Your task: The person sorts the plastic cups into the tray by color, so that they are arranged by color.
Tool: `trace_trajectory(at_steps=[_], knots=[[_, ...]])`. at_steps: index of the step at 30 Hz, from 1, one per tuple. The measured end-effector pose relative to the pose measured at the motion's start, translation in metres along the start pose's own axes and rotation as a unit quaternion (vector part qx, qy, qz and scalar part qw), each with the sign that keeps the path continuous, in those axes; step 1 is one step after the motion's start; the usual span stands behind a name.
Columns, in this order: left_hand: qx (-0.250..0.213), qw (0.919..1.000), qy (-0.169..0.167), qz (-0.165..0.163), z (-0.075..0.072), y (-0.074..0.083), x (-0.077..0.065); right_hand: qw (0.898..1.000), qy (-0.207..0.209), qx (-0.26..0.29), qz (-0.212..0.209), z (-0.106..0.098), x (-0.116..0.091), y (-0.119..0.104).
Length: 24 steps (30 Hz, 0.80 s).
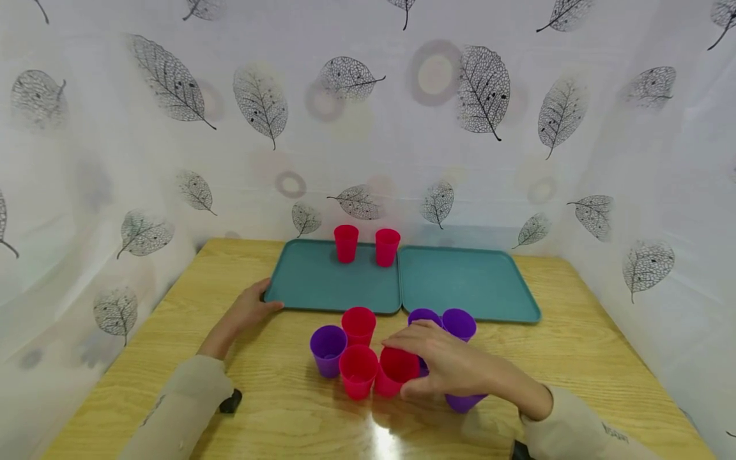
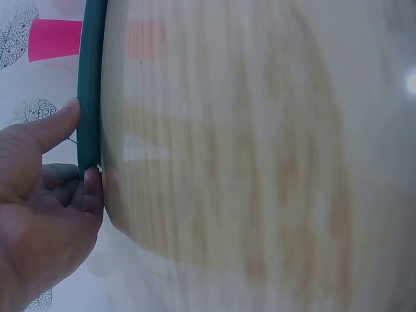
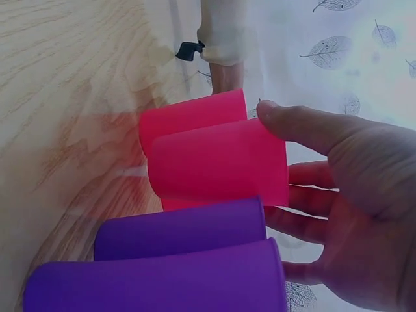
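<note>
My left hand (image 1: 253, 305) grips the near left corner of the left teal tray (image 1: 328, 285). In the left wrist view its thumb lies on the tray's edge (image 2: 91, 78), with fingers curled at the corner. My right hand (image 1: 445, 358) holds a red cup (image 1: 390, 385) by the rim, thumb on the near side and fingers across the far side. Two more red cups (image 1: 358, 380) stand just left of it, beside a purple cup (image 1: 328, 351). Several purple cups (image 1: 458, 324) stand around and partly under the right hand; two purple cups (image 3: 162, 279) fill the right wrist view's bottom.
Two red cups (image 1: 346, 244) stand upright at the back of the left tray. A second teal tray (image 1: 468, 284) adjoins it on the right. The wooden table (image 1: 276, 409) is backed by a white leaf-patterned curtain (image 1: 368, 147).
</note>
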<state>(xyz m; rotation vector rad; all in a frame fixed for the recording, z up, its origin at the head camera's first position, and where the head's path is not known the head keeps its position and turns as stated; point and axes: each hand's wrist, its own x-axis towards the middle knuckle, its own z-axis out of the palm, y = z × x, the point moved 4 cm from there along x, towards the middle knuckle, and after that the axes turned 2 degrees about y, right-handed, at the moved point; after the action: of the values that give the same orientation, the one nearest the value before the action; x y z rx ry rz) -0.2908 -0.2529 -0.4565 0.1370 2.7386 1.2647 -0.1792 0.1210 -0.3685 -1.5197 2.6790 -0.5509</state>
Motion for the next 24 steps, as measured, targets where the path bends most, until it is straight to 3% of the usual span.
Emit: trace_trajectory(at_steps=[7,14,24], knots=[[-0.014,0.9999,-0.008,-0.005,0.0,0.0,-0.001,0.999,0.021,0.027,0.004,-0.009,0.001,0.003],[-0.009,0.9999,-0.007,-0.008,0.001,0.0,-0.001,0.995,0.022,0.091,0.034,-0.024,-0.001,0.005],[-0.006,1.0,-0.004,-0.004,0.0,0.0,0.0,0.988,0.099,0.122,-0.008,-0.077,0.017,0.017]])
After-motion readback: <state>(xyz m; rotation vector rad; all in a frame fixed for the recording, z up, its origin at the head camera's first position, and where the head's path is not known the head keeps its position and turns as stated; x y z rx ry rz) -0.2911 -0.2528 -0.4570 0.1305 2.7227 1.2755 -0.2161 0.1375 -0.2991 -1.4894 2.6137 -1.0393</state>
